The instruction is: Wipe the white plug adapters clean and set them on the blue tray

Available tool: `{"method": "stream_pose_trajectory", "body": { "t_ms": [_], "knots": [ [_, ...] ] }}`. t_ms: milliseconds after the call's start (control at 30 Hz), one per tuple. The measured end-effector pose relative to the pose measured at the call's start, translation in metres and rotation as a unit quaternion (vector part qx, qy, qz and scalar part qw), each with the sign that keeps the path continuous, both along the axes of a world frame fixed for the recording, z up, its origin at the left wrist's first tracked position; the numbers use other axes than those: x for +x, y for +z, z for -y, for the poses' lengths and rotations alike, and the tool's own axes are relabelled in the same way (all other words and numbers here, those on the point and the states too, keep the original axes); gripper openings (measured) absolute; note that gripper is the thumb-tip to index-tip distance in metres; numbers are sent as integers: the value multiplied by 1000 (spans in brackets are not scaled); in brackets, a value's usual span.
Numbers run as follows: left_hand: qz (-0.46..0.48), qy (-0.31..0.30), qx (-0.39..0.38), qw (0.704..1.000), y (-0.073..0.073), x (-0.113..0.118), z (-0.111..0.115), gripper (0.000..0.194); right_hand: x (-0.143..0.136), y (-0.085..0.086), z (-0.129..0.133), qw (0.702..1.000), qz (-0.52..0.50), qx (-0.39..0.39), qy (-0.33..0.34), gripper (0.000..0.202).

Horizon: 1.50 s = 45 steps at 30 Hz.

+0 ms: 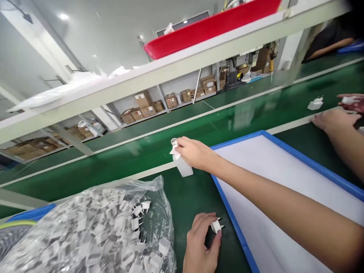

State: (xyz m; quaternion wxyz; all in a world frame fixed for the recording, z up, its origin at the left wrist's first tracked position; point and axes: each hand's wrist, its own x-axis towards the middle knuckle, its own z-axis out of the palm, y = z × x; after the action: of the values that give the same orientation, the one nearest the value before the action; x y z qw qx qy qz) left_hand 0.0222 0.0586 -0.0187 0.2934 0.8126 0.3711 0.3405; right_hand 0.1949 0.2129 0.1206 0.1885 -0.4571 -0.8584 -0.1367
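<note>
Though boxy, slim-pronged plug [216, 226] in left hand [200, 239]

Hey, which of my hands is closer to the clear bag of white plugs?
Left. The left hand is just right of the bag, holding a plug; the right hand is farther off, beyond its far corner, gripping a white container.

the right hand's fingers [180, 146] hide part of the white bottle [184, 168]; the forearm [250, 181] covers some of the tray [256, 151], itself cut off below. the plastic bag [159, 218] runs past the lower left. labels [141, 96] are too small to read.
</note>
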Motion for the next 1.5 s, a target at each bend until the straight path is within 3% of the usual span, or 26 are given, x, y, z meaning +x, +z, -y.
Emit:
{"method": "stream_pose_trajectory", "body": {
  "t_ms": [67, 167, 400, 567, 1000, 1167, 1300, 1500],
  "knots": [
    [-6, -15, 17, 1000, -4, -1, -4, 36, 0, -1, -3, 1000, -3, 1, 5, 9],
    [-9, -25, 38, 999, -9, -1, -5, 37, 1, -2, -7, 1000, -13, -8, 12, 24],
    [30, 12, 73, 997, -29, 5, 0, 40, 2, -9, -8, 998, -49, -30, 29, 29],
    [3, 19, 94, 995, -34, 6, 0, 32, 5, -14, -8, 997, -61, -39, 38, 30],
    [-9, 22, 75, 997, -29, 5, 3, 26, 12, -20, -16, 994, -77, 20, 73, 30],
    [-40, 42, 55, 997, -23, 1, 3, 40, 12, -14, -10, 997, -66, 4, 45, 29],
    [-83, 0, 58, 995, -17, -7, -2, 51, 9, -13, -10, 997, -68, -8, 41, 27],
    [-98, 4, 55, 994, -9, -9, -6, 49, 3, -11, -12, 997, -66, -1, 41, 31]
  ]
}}
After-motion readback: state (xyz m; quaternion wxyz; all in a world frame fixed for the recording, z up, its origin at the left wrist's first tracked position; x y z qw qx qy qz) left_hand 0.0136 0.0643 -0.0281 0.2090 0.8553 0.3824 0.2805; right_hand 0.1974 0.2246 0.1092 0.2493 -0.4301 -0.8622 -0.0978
